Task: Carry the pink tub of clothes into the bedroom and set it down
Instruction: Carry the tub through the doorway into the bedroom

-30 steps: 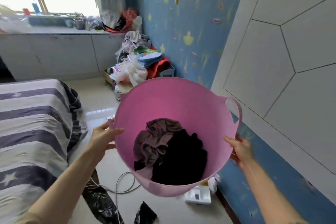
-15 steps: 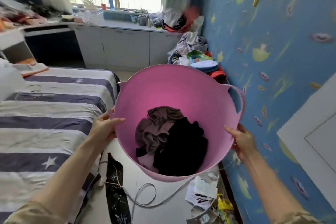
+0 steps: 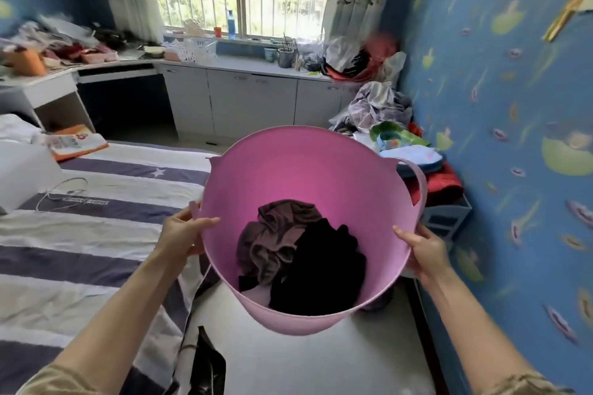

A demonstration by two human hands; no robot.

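A round pink tub [image 3: 301,167] hangs in the air in front of me, tilted toward me, above the pale floor. Inside lie a brown garment [image 3: 272,234] and a black garment [image 3: 324,269]. My left hand [image 3: 183,236] grips the tub's left rim beside its handle, thumb over the edge. On the opposite side my right hand [image 3: 423,250] clasps the right rim just below the loop handle [image 3: 418,183].
A bed with a purple-and-white striped cover [image 3: 80,234] fills the left side. A heap of clothes and bags [image 3: 401,144] lies against the blue wall [image 3: 513,138] on the right. White cabinets [image 3: 250,99] run under the window. A black bag [image 3: 205,362] lies on the floor strip [image 3: 305,362] between bed and wall.
The view has swung left and up, from the white wardrobe panel toward the window and desk. The tub has stayed between both hands, and the bed has come closer.
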